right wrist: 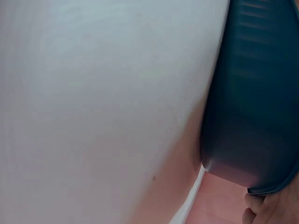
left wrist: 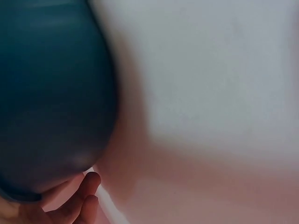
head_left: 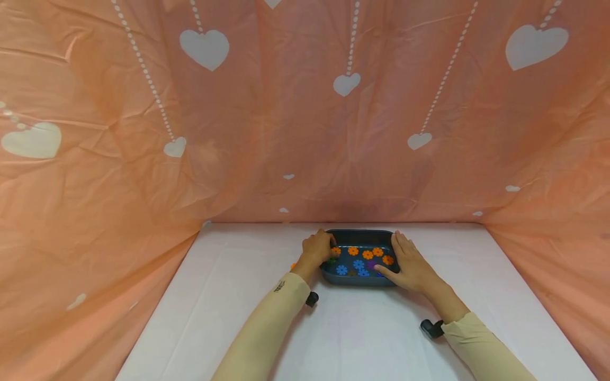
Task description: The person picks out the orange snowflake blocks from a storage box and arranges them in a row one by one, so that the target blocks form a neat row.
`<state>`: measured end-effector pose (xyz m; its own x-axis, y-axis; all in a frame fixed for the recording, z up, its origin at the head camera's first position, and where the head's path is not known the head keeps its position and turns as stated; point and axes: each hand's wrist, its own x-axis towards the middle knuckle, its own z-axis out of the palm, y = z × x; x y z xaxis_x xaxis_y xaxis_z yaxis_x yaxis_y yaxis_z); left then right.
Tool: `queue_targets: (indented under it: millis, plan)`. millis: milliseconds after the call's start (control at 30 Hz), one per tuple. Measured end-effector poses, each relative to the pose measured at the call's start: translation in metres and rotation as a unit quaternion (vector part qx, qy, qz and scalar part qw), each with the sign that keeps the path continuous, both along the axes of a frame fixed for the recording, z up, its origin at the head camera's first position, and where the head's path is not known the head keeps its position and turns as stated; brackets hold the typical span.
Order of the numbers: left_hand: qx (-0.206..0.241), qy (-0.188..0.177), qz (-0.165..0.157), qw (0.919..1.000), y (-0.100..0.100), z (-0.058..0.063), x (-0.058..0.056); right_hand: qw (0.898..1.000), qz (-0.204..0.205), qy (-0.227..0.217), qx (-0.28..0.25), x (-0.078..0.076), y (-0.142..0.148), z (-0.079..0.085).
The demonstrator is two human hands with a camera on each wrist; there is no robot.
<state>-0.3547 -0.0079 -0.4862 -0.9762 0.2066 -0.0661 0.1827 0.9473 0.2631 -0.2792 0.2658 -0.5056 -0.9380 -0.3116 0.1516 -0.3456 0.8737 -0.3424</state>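
A dark blue-grey rectangular tray (head_left: 359, 282) stands at the far part of the white table, with several flower-shaped plastic pieces inside. Orange flower pieces (head_left: 353, 251) lie toward its back, blue flower pieces (head_left: 341, 270) toward the front, and a purple piece (head_left: 371, 264) beside my right thumb. My left hand (head_left: 316, 250) grips the tray's left end, fingers over the rim, partly covering a green piece (head_left: 331, 260). At the opposite end my right hand (head_left: 411, 269) holds the rim, thumb reaching inside. Both wrist views show the tray's outer wall (left wrist: 56, 93) close up, fingertips below it.
A bit of orange (head_left: 293, 266) shows on the table just left of my left wrist. Behind the white table (head_left: 352, 338) hangs a peach curtain (head_left: 305, 132) printed with white hearts, which also closes in both sides. A black wrist camera (head_left: 431, 328) sits under my right forearm.
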Motion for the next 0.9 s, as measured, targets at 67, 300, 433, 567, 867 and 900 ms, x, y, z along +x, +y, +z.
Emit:
queue_targets:
  millis: [67, 300, 433, 567, 867, 900]
  plan:
    - [0.002, 0.000, -0.001, 1.0000, -0.0001, -0.0011, -0.0004, 1.000, 0.000, -0.001, 0.001, 0.0004, -0.0005, 0.0004]
    - [0.011, 0.003, -0.001, 0.9999, 0.0009, -0.0053, -0.0042, 1.000, -0.004, 0.000, 0.003, -0.0004, -0.0001, 0.0001]
    - [0.012, 0.002, 0.001, 0.9999, 0.0016, -0.0056, -0.0032, 1.000, -0.004, 0.001, 0.004, -0.0001, -0.0002, -0.0003]
    - [0.015, 0.001, 0.000, 0.9999, 0.0016, -0.0034, 0.0000, 1.000, -0.004, 0.008, 0.005, 0.0008, -0.0010, 0.0004]
    - [0.003, -0.013, -0.009, 0.9999, 0.0012, -0.0018, -0.0002, 1.000, -0.003, 0.013, 0.001, 0.0012, -0.0015, 0.0002]
    - [-0.001, -0.015, -0.010, 0.9998, 0.0011, -0.0013, -0.0002, 1.000, -0.003, 0.013, 0.001, 0.0013, -0.0015, 0.0001]
